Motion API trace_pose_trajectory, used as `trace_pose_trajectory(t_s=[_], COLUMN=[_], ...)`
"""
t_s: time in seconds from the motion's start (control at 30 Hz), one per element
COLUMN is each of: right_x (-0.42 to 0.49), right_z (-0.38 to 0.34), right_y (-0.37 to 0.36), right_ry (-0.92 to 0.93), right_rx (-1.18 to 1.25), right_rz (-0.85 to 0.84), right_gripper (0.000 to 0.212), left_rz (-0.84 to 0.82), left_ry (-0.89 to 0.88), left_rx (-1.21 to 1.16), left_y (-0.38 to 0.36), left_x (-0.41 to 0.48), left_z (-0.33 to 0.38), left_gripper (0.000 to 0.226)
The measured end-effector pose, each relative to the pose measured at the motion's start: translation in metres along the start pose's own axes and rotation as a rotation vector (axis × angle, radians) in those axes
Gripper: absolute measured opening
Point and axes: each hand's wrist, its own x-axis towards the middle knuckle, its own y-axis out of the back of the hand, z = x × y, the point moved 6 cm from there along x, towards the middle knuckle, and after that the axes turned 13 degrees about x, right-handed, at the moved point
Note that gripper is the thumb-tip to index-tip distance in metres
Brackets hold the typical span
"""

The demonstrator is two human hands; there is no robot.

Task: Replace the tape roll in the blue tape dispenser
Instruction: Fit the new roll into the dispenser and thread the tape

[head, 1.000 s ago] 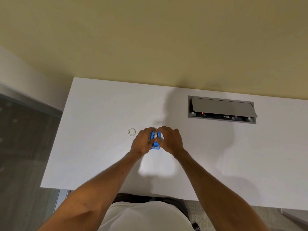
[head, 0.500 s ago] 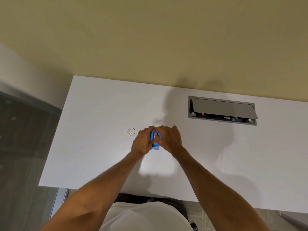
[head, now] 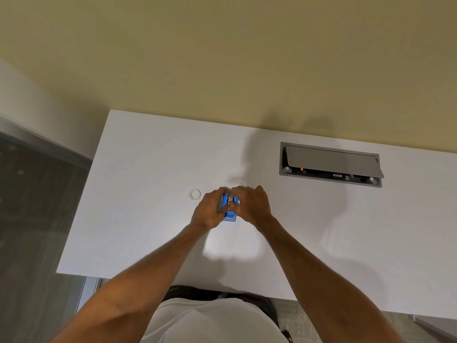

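The blue tape dispenser stands on the white desk, its cutter end pointing toward me. My left hand grips its left side. My right hand closes over its right side and top, thumb pressed at the middle of the dispenser. Most of the dispenser body is hidden by my fingers, and whether a roll sits inside I cannot tell. A small clear tape roll lies flat on the desk just left of my left hand.
A grey cable box with its lid raised is set into the desk at the back right. The desk's left edge drops to a dark floor. A yellow wall runs behind the desk.
Both hands have stayed clamped on the dispenser in the same spot. My right fingers have shifted slightly over its top.
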Motion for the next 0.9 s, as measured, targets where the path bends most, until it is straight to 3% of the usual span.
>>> trace_pose_trajectory(t_s=[0.43,0.9], right_x=[0.0060,0.0090], right_z=[0.0019,0.0008], right_y=[-0.0007,0.0046], right_ry=[-0.001,-0.062], right_rx=[-0.037,-0.060], right_rz=[-0.078,-0.034], right_gripper=[0.038,0.036], left_rz=[0.007,-0.037], left_ry=[0.007,0.061], left_rx=[0.017,0.062], left_y=[-0.0030,-0.0086], left_x=[0.0033,0.0049], left_z=[-0.0007,-0.0009], left_gripper=[0.040,0.047])
